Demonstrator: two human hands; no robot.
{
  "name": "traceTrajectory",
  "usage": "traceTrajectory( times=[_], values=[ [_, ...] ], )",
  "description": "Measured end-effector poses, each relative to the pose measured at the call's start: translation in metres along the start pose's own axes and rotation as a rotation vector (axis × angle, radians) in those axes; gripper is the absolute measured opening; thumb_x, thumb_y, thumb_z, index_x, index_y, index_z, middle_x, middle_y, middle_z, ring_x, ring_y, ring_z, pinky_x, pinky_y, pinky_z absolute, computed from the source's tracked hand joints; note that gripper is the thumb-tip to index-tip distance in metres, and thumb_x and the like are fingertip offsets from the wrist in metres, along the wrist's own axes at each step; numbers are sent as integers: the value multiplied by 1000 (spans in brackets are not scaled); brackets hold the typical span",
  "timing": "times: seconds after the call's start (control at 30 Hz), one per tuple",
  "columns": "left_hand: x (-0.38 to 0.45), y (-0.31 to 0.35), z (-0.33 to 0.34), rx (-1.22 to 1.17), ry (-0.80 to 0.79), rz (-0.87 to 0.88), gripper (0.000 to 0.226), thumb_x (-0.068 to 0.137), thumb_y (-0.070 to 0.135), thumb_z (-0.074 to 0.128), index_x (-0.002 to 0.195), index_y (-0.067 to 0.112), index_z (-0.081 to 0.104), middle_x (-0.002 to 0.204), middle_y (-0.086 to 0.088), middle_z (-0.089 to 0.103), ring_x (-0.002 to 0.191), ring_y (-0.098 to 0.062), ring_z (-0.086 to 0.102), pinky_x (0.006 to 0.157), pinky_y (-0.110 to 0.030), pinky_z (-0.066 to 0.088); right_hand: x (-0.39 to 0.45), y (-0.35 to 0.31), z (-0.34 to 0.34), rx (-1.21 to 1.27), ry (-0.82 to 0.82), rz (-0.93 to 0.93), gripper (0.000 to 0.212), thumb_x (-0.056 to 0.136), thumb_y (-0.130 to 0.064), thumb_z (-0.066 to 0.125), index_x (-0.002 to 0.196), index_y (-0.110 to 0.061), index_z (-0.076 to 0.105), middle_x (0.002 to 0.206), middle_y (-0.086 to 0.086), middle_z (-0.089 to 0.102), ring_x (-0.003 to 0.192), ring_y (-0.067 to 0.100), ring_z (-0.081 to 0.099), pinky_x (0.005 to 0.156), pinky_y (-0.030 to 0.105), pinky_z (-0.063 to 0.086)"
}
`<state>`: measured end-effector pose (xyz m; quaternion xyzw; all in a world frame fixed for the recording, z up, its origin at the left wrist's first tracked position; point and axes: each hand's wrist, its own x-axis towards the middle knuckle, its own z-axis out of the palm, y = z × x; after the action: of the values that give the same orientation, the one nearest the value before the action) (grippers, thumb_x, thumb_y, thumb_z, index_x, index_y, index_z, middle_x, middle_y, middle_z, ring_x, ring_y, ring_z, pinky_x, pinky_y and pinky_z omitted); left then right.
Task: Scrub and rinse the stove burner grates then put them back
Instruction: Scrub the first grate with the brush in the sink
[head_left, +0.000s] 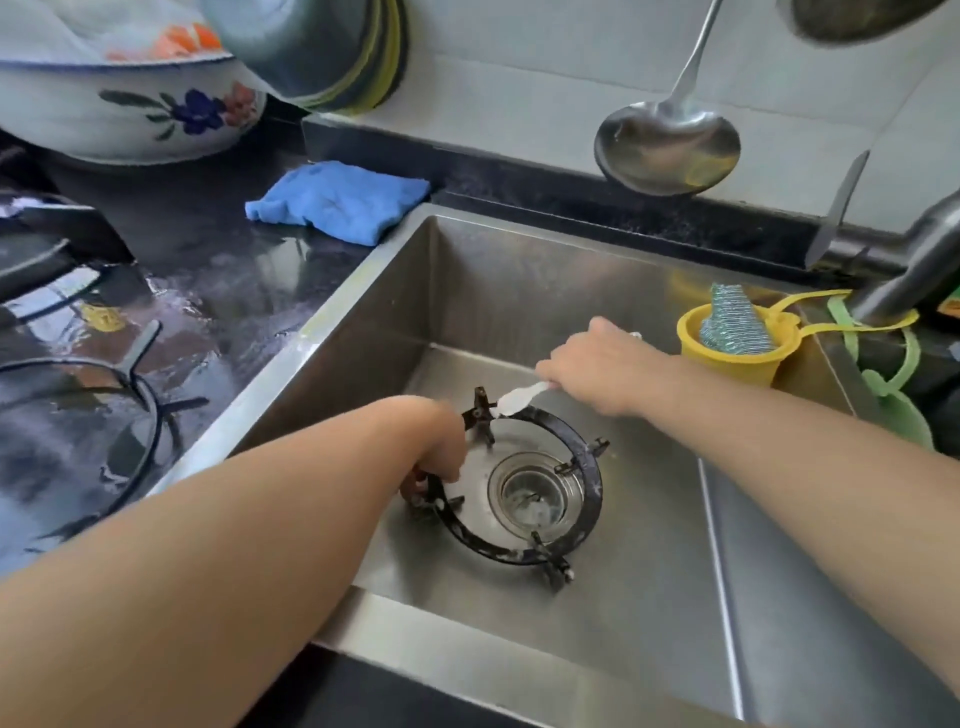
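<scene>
Round black metal burner grate (587, 467) lying on the floor of the stainless steel sink (519, 291), ringed around the drain; left hand (441, 457) gripping its near-left rim — right hand (597, 371) holding a white brush (519, 397), bristles touching the far rim.

Two bare forearms, left hand (441, 457) and right hand (597, 371); no sleeves, gloves, rings or watch visible.
</scene>
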<state>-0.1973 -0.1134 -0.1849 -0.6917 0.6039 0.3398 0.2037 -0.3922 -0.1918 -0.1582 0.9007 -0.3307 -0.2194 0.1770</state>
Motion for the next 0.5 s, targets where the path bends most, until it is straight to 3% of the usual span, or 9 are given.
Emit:
traceTrajectory(
  times=[0.07, 0.13, 0.23, 0.3, 0.43, 0.5],
  values=[
    [6, -5, -2, 10, 21, -24, 24, 101, 22, 60, 115, 3, 62, 101, -13, 74, 60, -26, 69, 62, -30, 60, 24, -3, 3, -79, 53, -33, 23, 93, -6, 50, 100, -27, 50, 87, -9, 55, 89, 21, 61, 75, 36, 32],
    [13, -8, 1, 8, -12, -30, 26, 104, 19, 54, 120, 0, 63, 106, -13, 73, 68, -28, 71, 53, -25, 54, 39, -5, 4, -119, 22, -70, 24, 94, -9, 49, 108, -27, 56, 98, -6, 63, 93, 24, 63, 77, 37, 41],
    [27, -6, 9, -83, -98, -58, 35, 105, 10, 43, 136, -4, 43, 117, -27, 67, 92, -38, 75, 72, -48, 64, 40, 3, 4, -88, -67, -69, 24, 94, -9, 50, 108, -24, 62, 103, 1, 67, 93, 28, 65, 77, 41, 54],
    [33, -4, 12, -137, -100, -103, 37, 101, 5, 38, 138, -2, 37, 108, -32, 67, 84, -41, 75, 74, -54, 62, 26, 11, -1, -139, -133, -45, 23, 93, -8, 50, 103, -22, 65, 101, 3, 68, 90, 30, 66, 72, 39, 56],
    [36, 4, 13, -74, -79, -83, 30, 98, 2, 39, 128, -2, 42, 92, -29, 67, 62, -35, 69, 50, -43, 56, -7, 13, -14, -242, -375, -22, 22, 93, -7, 49, 104, -19, 64, 99, 4, 65, 80, 31, 59, 67, 34, 49],
    [34, 5, 14, 7, -96, -74, 29, 100, 3, 38, 128, -1, 44, 86, -26, 67, 49, -31, 65, 48, -40, 55, -2, 7, -20, -272, -347, -42, 20, 93, -8, 49, 104, -18, 62, 96, 3, 63, 77, 30, 56, 65, 34, 47]
  ],
)
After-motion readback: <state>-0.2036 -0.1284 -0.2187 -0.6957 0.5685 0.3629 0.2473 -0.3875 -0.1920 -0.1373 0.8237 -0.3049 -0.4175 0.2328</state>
